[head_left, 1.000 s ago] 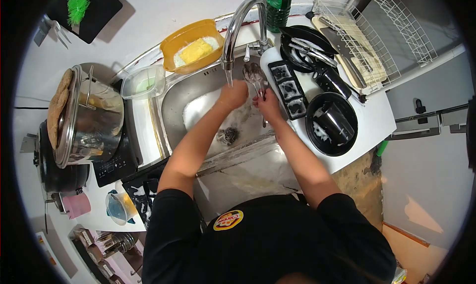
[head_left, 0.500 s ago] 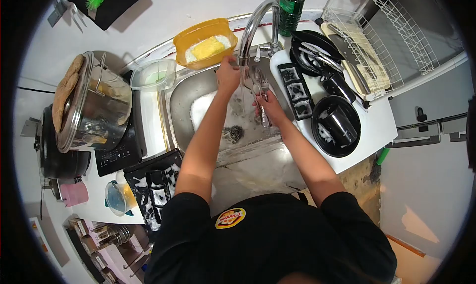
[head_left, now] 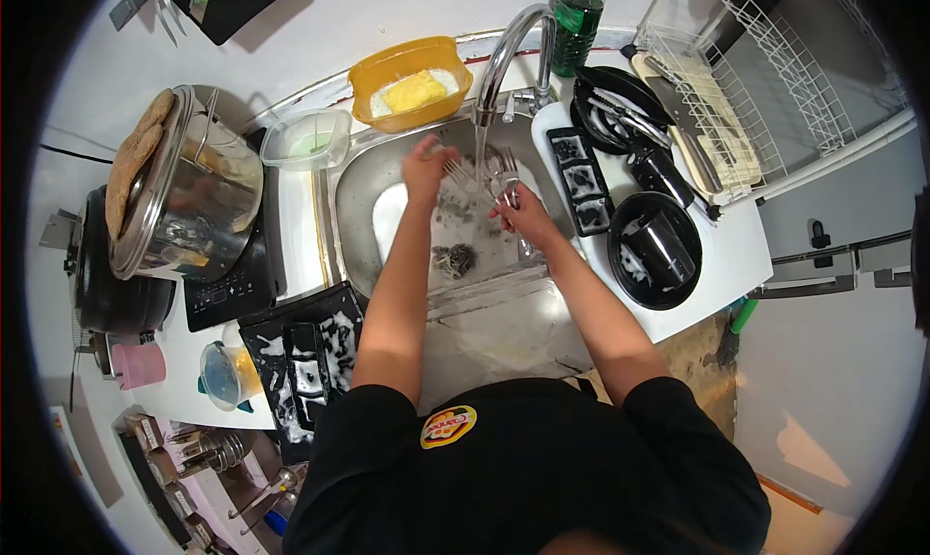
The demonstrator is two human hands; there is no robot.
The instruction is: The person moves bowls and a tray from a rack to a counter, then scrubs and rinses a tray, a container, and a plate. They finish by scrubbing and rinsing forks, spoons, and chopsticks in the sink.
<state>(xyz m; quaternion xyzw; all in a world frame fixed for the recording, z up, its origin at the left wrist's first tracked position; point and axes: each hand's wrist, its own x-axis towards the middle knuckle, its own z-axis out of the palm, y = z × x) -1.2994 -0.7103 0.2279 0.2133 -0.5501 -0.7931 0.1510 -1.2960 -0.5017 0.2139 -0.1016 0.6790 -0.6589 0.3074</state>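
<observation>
My right hand [head_left: 523, 216] is closed around a bunch of forks and spoons [head_left: 508, 168], which fan out under the faucet [head_left: 494, 66]. Water runs from the spout over the cutlery. Left of the stream, my left hand [head_left: 424, 172] is raised over the sink [head_left: 356, 192], slightly blurred, its fingers apart and holding nothing I can see. A dark scouring pad [head_left: 455, 260] lies on the sink floor. Beside it, partly behind my left forearm, is a white flat item [head_left: 387, 216].
A yellow basin [head_left: 363, 80] with a sponge and a clear tub [head_left: 281, 148] stand behind the sink. Soapy black pans, a tray [head_left: 579, 172] and a bowl [head_left: 630, 289] crowd the right counter. At left are a large pot [head_left: 213, 192] and a sudsy black tray [head_left: 334, 332].
My left hand has moved from beside the faucet spout down and left, away from it. The cutlery in my right hand has spread apart and tilted under the water.
</observation>
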